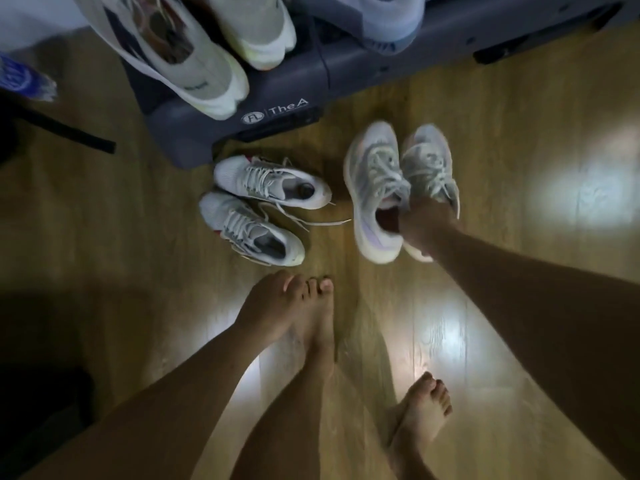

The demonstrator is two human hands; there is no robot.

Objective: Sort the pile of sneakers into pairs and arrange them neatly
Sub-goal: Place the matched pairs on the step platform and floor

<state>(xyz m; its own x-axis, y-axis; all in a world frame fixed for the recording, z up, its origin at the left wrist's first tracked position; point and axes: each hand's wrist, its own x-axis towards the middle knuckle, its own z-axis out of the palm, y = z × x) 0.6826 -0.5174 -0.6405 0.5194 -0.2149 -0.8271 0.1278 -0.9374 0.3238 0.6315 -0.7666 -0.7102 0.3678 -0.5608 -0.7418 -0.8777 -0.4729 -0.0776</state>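
My right hand (424, 225) grips a pair of pale grey sneakers with lilac soles, the left one (372, 188) and the right one (431, 161), pinching both together at their heel openings, toes pointing away. They look blurred and I cannot tell if they touch the wooden floor. To their left a white laced pair lies on the floor side by side, one sneaker (273, 180) behind the other (247, 226), toes to the left, laces trailing. My left hand (273, 304) hangs relaxed just in front of them, holding nothing.
A dark grey platform (287, 109) at the back carries two cream sneakers with yellow-green soles (173, 53) and a light blue sneaker (391, 22). A black strap (69, 129) lies at the left. My bare feet (426, 407) stand on the wooden floor.
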